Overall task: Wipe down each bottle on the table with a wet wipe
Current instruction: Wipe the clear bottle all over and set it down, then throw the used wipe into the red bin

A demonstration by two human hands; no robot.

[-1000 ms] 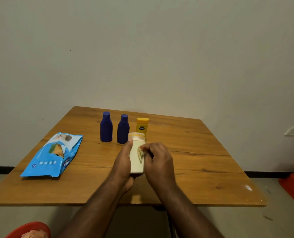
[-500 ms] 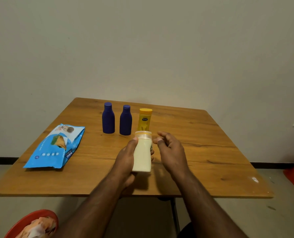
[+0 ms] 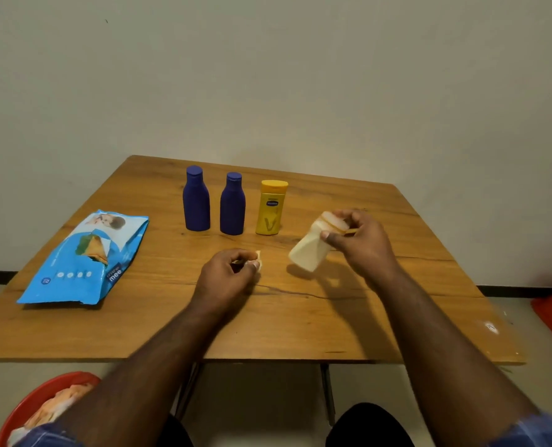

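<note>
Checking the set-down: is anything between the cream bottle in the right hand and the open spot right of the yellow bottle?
Nothing visible. The cream bottle hangs tilted over bare table, right of the yellow bottle.

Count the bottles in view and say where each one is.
4: two blue bottles and a yellow bottle standing in a row; a cream bottle tilted in the right hand.

Both bare forearms reach up from the lower frame, the left hand (image 3: 228,274) curled at centre, the right hand (image 3: 361,245) clenched right of centre.
</note>
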